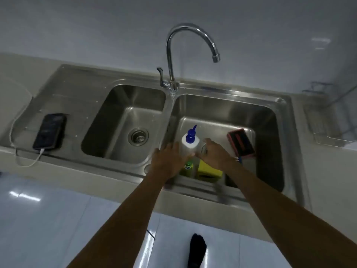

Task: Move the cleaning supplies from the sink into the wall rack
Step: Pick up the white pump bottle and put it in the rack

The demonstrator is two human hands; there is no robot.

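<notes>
A white pump bottle [189,145] with a blue pump top stands in the right basin of the steel sink [228,105]. My left hand [167,163] wraps its left side. My right hand [216,155] reaches in from the right, fingers apart, close to the bottle. Under my hands lie a green bottle [187,168] and a yellow sponge [207,170]. A red and black brush block [241,143] leans at the basin's right side, a blue handle [240,160] showing beside it. The wire wall rack [328,120] hangs at the right edge.
The left basin [123,120] holds only its drain. A curved faucet [174,55] rises between the basins. A dark phone [49,131] on a white charging cable lies on the drainboard at the left. White floor tiles and my dark-socked foot [196,250] show below.
</notes>
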